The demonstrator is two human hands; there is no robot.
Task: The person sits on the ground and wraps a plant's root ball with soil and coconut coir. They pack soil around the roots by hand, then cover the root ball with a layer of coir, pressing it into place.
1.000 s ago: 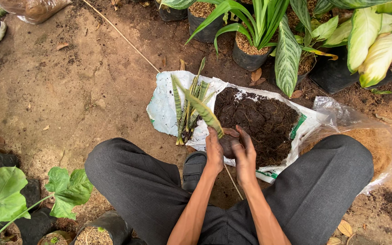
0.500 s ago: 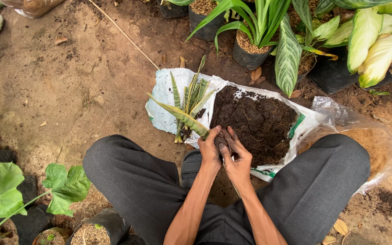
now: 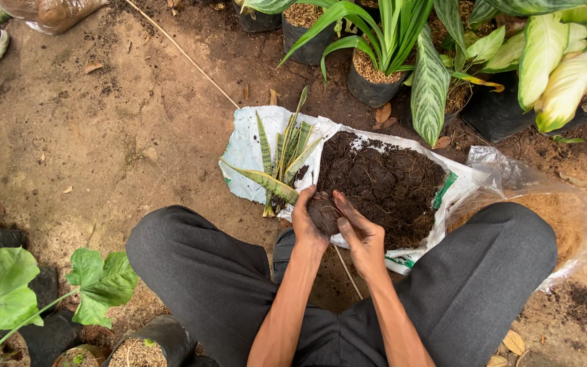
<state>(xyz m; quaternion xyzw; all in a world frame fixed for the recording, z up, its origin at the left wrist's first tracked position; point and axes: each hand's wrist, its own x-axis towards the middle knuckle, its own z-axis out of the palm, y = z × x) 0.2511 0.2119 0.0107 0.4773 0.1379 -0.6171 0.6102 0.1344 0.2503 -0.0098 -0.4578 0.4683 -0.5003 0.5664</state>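
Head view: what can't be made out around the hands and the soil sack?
- Clump of soil: mostly covered by left hand and right hand; any small pot hidden.
- White sack: inside buried under dark soil.
- Snake plant cuttings: roots too small to tell.

Left hand [image 3: 307, 216] and right hand [image 3: 358, 231] apparently cupped together.

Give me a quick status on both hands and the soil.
Left hand and right hand cupped together around a clump of soil. Soil pile on white sack. Snake plant cuttings lie alongside.
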